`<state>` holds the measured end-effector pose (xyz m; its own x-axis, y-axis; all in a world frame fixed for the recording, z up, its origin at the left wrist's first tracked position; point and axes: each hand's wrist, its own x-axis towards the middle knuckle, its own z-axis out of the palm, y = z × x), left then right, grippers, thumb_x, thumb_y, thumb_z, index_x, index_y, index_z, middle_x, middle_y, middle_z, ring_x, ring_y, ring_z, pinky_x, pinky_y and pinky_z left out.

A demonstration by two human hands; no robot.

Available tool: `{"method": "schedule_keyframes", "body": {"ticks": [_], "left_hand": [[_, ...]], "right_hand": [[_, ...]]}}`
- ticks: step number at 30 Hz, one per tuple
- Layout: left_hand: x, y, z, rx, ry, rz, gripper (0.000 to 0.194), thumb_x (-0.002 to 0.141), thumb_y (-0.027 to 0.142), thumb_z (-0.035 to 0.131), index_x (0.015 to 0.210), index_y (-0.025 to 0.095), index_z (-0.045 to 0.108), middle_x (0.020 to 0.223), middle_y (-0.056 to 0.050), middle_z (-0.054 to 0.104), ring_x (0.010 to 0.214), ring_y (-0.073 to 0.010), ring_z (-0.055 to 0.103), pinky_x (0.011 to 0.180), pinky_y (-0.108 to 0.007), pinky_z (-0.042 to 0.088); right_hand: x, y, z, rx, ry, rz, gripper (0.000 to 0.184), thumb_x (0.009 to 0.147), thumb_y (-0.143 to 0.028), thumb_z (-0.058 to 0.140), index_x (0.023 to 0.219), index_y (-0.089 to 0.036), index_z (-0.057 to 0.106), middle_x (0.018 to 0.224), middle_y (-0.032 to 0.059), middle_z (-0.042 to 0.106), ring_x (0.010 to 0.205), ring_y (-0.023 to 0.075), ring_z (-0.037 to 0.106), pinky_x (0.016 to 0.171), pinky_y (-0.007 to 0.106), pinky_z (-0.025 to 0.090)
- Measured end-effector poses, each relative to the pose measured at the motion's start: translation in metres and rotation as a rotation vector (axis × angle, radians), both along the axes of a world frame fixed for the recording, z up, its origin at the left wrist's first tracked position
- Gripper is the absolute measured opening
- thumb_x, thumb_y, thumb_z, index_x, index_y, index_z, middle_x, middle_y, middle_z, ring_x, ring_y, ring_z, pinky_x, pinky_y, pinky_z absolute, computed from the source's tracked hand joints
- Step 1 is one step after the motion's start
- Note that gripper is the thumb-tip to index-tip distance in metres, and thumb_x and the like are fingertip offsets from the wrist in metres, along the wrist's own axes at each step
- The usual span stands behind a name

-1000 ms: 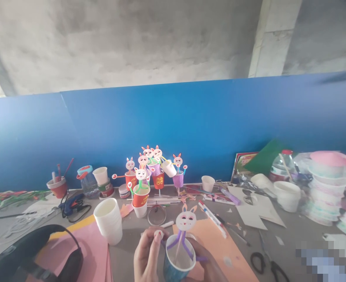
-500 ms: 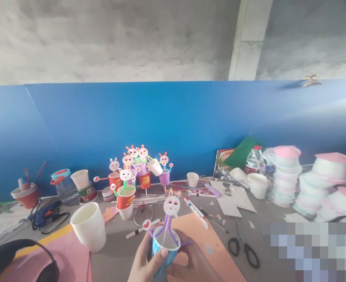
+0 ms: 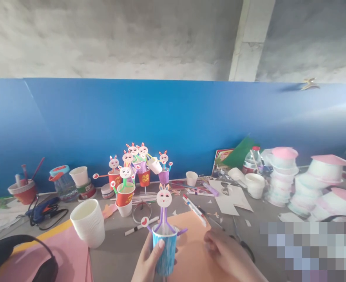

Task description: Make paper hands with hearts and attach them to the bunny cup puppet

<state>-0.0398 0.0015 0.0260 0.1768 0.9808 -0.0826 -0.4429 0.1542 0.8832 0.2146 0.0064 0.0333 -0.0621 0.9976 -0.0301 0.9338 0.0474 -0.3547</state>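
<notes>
Head view: my left hand [image 3: 149,260] is wrapping the blue paper cup [image 3: 165,252], thumb across the front wall, fingers curled behind, cup sitting upright near the bottom centre of the picture. Purple pipe-cleaner arms are sticking out of the cup, one ending in a red heart tag [image 3: 144,221]; a stick is rising from the cup and carrying a rabbit face [image 3: 163,197].

My right hand [image 3: 224,252] is resting just to the right of the cup, not touching it, fingers loosely bent and holding nothing, lying over the orange paper sheet [image 3: 190,239] and covering part of the scissors [image 3: 243,244].

Moving outward: a white marker [image 3: 137,227] is lying just left of the cup, a stack of white cups [image 3: 88,222] is standing further left beside a pink sheet [image 3: 64,254], and black headphones [image 3: 20,260] are sitting at the bottom-left corner. Behind, a cluster of finished rabbit cups [image 3: 134,172] is standing against the blue board [image 3: 173,117]. A blue glue gun [image 3: 42,211] is lying at left. At right, stacks of pink-lidded white bowls [image 3: 281,176] are piling up, and white cut paper [image 3: 231,199] is lying between them and the markers [image 3: 194,205].
</notes>
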Motion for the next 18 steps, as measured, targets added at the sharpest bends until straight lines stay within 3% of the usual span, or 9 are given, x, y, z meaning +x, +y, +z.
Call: {"method": "schedule_keyframes", "body": {"ticks": [5,13,18], "left_hand": [[0.0,0.001,-0.001,0.041,0.013,-0.003,0.068,0.063,0.063,0.083,0.112,0.018,0.071,0.093,-0.014,0.075,0.081,-0.0277,0.07,0.068,-0.036,0.056],[0.001,0.006,-0.008,0.088,0.001,0.021,0.068,0.06,0.061,0.086,0.109,0.016,0.07,0.096,-0.017,0.075,0.086,-0.03,0.07,0.065,-0.034,0.055],[0.002,0.005,-0.007,0.057,-0.022,0.027,0.069,0.058,0.061,0.087,0.107,0.016,0.069,0.094,-0.016,0.076,0.078,-0.0251,0.069,0.063,-0.032,0.054]], "right_hand": [[-0.003,0.005,-0.008,0.013,-0.015,0.009,0.036,0.071,0.008,0.046,0.078,-0.023,0.062,0.086,0.0003,0.071,0.081,0.0184,0.067,0.067,0.023,0.038],[0.005,0.008,-0.009,-0.019,-0.028,-0.015,0.019,0.08,-0.006,0.055,0.078,-0.024,0.056,0.079,-0.0006,0.071,0.073,0.02,0.068,0.061,0.024,0.039],[0.009,0.012,-0.023,0.0,0.048,-0.031,0.015,0.079,-0.01,0.056,0.076,-0.025,0.053,0.077,-0.0019,0.07,0.071,0.019,0.067,0.065,0.024,0.042]]}}
